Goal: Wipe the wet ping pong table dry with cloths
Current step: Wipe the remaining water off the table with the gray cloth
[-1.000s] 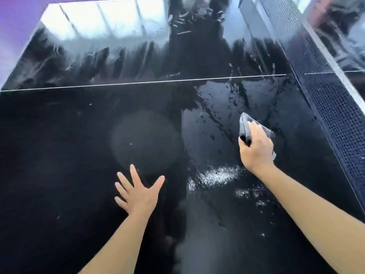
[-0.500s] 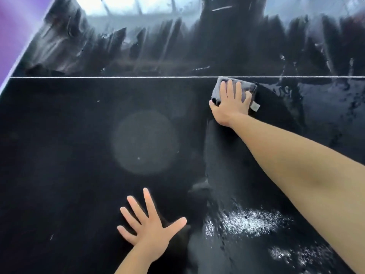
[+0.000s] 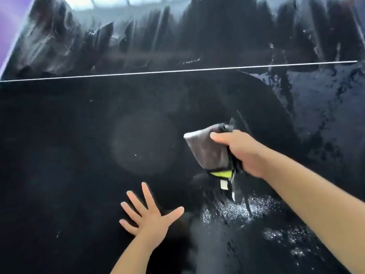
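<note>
Head view, table: black ping pong table [image 3: 59,145] fills the frame; a white line [image 3: 177,71] crosses it from side to side.
Head view, surface beyond the line: streaked and glossy with reflections, judged wet.
Head view, surface on the near side of the line, left part: dull and even, judged already wiped.
Head view, water: beads and film [image 3: 320,99] on the near side of the line at the far right; a glittering patch of droplets [image 3: 241,209] nearer the person, below the cloth.
Head view, cloth: grey cloth [image 3: 207,150] with a yellow-green edge and a white tag hanging from it, on the near side of the line, right of centre; whether it touches the table cannot be told.
Head view, right hand [image 3: 243,153]: fingers curled round the cloth, thumb on top pinning the bunched fabric.
Head view, left hand [image 3: 150,218]: fingers straight and spread wide, palm flat on the table, well short of the line, holding nothing.
Step in hand: judged mid-wipe, between strokes.
Next move calls for: laying the cloth flat and pressing it over the glittering droplets, then the wet right-hand area, with overlapping passes; a soaked cloth would only smear.
</note>
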`<state>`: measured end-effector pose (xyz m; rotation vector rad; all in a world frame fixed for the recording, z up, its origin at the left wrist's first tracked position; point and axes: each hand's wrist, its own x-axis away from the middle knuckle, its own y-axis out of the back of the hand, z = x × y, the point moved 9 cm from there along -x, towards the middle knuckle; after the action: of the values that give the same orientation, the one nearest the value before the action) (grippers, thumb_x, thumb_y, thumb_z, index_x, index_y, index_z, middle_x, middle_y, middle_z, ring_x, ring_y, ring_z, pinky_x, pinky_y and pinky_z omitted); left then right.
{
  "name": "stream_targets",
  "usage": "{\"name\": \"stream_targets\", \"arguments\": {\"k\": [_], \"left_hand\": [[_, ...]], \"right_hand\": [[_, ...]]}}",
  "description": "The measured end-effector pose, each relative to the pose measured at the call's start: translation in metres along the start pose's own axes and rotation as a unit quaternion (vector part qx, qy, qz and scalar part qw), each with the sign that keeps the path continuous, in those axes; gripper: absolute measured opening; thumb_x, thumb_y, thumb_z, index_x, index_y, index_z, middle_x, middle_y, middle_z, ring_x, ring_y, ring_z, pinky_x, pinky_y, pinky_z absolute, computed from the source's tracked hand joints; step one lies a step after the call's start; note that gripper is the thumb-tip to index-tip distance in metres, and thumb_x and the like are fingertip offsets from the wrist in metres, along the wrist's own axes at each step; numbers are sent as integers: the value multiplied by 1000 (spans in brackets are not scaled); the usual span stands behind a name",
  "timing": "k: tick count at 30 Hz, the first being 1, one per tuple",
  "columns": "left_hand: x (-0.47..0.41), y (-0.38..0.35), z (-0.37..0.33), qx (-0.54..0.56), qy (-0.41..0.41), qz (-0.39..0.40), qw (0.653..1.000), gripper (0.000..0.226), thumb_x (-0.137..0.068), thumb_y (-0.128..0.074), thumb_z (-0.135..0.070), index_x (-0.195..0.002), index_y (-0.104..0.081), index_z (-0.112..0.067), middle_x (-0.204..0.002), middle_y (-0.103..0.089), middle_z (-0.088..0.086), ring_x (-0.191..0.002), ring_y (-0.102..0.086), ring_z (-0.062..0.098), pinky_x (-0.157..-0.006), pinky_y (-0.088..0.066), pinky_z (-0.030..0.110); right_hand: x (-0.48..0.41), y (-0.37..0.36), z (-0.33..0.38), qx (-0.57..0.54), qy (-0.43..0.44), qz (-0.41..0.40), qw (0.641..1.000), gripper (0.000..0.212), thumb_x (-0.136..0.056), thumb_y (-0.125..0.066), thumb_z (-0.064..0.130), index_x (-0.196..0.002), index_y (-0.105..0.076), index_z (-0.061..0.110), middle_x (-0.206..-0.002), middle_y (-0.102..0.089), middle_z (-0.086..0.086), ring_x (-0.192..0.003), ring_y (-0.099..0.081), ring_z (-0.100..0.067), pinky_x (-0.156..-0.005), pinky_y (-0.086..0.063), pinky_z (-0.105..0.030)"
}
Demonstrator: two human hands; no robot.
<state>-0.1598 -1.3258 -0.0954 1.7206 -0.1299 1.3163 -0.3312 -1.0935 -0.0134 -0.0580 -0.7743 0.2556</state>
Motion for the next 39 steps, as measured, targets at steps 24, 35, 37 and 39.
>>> {"name": "stream_targets", "arguments": {"k": [24,35,37,39], "left_hand": [[4,6,-6,9,-46,-14,999,133,-65,-52,-93,-133,48,-40,-153,47,10,-143,40,37,-116,15,64],[9,5,-2,1,-91,-41,995,134,-64,-48,-97,-148,37,-37,-157,40,15,-145,34,42,-115,14,67],[6,4,-1,1,-89,-49,995,134,-63,-48,-98,-149,36,-37,-158,38,15,-146,33,43,-115,14,68],[2,2,-1,1,-86,-53,995,134,-62,-47,-98,-148,36,-37,-159,38,15,-146,32,43,-115,13,68]], "right_hand": [[-2,-15,-94,660,194,-18,725,63,-102,-28,54,-154,7,52,-165,15,18,-150,23,-7,-120,17,-37],[237,-109,-284,284,-110,240,922,42,-93,-53,42,-121,-67,13,-131,-63,-13,-122,-57,-17,-113,-36,-45],[228,-87,-250,151,-136,156,967,25,-93,-61,25,-105,-71,6,-107,-74,-13,-97,-69,-16,-94,-54,-42],[207,-60,-209,48,-119,60,990,7,-92,-64,6,-93,-70,8,-89,-76,-7,-77,-72,-11,-71,-57,-27]]}}
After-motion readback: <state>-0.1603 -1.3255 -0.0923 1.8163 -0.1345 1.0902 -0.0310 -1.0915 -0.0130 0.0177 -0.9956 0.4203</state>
